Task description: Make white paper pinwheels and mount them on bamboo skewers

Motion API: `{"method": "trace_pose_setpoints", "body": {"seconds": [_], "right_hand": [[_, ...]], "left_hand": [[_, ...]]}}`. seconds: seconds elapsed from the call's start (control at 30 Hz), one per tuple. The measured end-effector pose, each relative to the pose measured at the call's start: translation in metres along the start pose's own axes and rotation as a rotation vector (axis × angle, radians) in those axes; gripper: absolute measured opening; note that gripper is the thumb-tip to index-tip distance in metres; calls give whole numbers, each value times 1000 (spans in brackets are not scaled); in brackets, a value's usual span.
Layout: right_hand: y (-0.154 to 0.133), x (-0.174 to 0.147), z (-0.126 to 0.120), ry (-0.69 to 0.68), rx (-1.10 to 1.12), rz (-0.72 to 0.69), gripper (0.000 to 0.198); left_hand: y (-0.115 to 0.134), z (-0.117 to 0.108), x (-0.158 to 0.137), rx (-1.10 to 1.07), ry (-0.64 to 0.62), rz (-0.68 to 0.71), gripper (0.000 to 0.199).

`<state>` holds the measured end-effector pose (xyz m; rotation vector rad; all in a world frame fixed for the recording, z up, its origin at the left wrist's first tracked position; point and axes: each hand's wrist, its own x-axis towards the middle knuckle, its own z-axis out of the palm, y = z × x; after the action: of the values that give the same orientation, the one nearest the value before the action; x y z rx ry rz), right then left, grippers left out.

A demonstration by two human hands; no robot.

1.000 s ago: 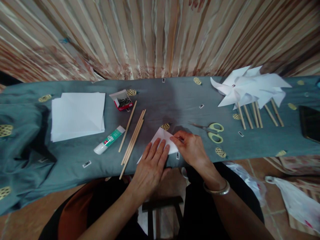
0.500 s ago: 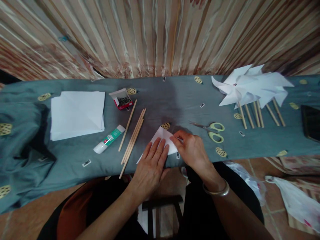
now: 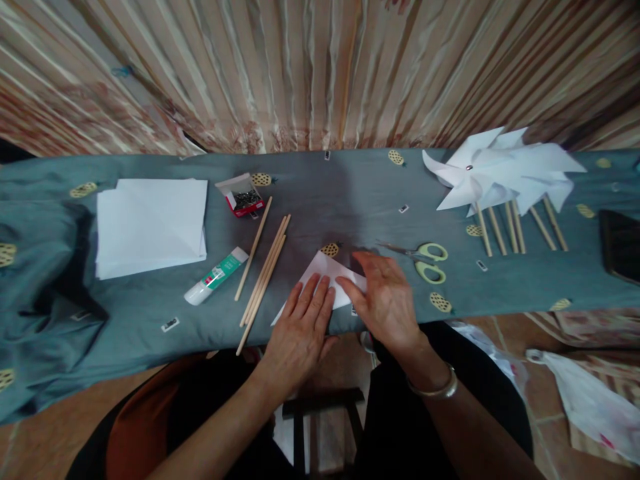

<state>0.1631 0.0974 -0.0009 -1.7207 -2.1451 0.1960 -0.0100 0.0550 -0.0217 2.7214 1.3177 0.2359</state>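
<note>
Presses smooth white paper, folded to a pointed shape, flat near the tablecloth's six-o'clock edge with the left hand, using straight fingers slightly parted at the tips. Rests the right hand at the paper's three-o'clock end with thumb and forefinger spread apart; cannot tell whether the curled fingers touch the underside. Wears a rounded, silvery bangle on the right wrist.

Has slim wooden dowels at nine o'clock from the paper, one apart from a close bunch, then a glossy white-and-green glue tube lying aslant. Shows scissors with looped, pale green handles at three o'clock. Has, between nine and ten, an unevenly squared stack of white sheets; at two, overlapping paper pinwheels with pointed vanes on wooden sticks. Is all spread on grey-green, pineapple-printed tablecloth, before a pleated curtain at twelve.

Has, between ten and eleven, a red-and-white card box, lid raised, with a loose heap of tiny, shiny metal pins inside. Shows, at four, below table level, a crumpled whitish plastic bag; cannot make out any contents.
</note>
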Motion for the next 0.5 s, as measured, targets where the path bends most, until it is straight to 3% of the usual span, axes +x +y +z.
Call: {"method": "trace_pose_setpoints", "body": {"seconds": [0.17,0.5], "right_hand": [[4,-17,7,53,24,8,66],[8,-32,14,53,56,33,85]], "left_hand": [[0,1,-1,11,2,11,66],[1,3,0,36,-10,-1,66]]}}
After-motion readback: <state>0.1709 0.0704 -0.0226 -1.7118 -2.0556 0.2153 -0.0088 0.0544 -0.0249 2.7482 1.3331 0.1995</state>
